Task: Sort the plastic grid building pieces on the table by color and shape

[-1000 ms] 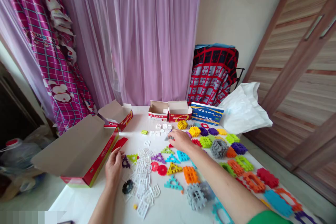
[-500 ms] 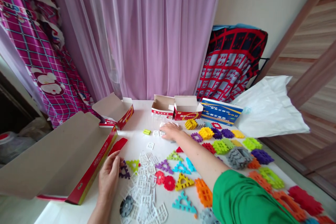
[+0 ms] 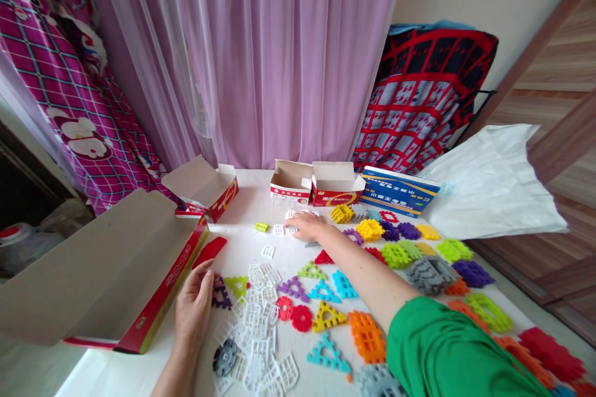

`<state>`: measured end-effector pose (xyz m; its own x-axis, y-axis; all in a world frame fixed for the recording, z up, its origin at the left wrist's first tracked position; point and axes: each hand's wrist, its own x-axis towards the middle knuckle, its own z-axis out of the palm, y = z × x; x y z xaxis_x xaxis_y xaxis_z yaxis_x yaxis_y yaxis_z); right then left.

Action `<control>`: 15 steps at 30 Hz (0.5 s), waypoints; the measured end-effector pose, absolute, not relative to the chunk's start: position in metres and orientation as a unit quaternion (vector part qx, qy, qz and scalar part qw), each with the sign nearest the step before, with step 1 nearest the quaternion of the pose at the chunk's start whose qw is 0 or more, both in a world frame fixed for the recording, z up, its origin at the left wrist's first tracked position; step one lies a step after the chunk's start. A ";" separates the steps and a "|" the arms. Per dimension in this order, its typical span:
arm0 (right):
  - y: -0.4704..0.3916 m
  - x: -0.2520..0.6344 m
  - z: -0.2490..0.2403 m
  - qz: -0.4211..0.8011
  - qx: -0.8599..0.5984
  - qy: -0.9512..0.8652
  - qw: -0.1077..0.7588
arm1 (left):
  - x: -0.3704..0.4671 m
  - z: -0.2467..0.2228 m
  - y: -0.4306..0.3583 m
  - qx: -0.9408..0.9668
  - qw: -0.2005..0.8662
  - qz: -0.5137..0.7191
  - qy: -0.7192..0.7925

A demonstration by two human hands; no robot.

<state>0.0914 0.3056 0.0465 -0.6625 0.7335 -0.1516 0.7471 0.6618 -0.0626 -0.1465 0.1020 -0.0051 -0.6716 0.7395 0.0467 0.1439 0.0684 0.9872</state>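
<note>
My right hand (image 3: 305, 225) reaches to the far middle of the table, its fingers bent down onto small white window-shaped pieces (image 3: 292, 230); its fingertips are partly hidden. Beside it lie another white window piece (image 3: 278, 229) and a lime green piece (image 3: 261, 227). My left hand (image 3: 195, 298) rests at the left with curled fingers, by the red flap (image 3: 210, 252) of the large box. A dark purple triangle piece (image 3: 222, 295) shows just right of those fingers; whether they hold anything is hidden. In front spreads a heap of white window pieces (image 3: 258, 316).
A large open box (image 3: 162, 285) stands at the left, a smaller open box (image 3: 218, 195) behind it. Two small open boxes (image 3: 291, 192) and a blue box (image 3: 398, 192) line the back. Stacked colourful interlocking pieces (image 3: 395, 254) fill the right; a white bag (image 3: 493, 186) lies beyond.
The camera view has shifted slightly. My right hand stays over the white window pieces with a small movement of the fingers; my left hand remains in about the same place.
</note>
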 end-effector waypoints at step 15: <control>0.273 0.067 0.059 -0.034 0.404 0.914 0.008 | -0.146 -0.008 0.103 0.317 0.246 0.614 0.680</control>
